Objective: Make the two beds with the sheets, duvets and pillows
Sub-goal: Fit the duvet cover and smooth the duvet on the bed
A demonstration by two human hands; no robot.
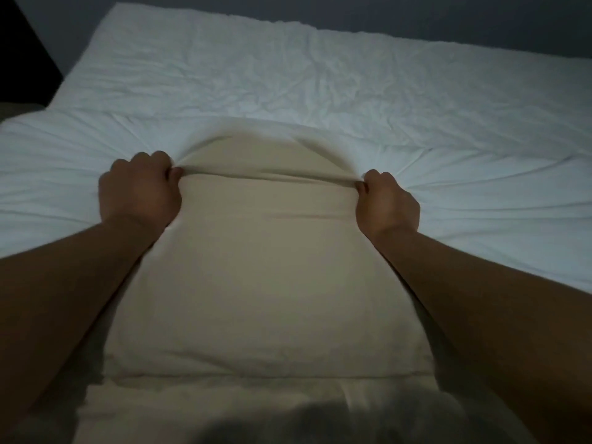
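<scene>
The left hand and right hand each clench the white sheet by its edge, taut over beige bedding.

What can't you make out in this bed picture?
Head view:
Beige padding: far end hidden under the white cover; pillow or duvet, unclear.
Left hand and right hand: fingertips buried in gripped cloth.
Dark blur at the bottom edge: unidentifiable.
White cover: right side cut off by the frame.
</scene>
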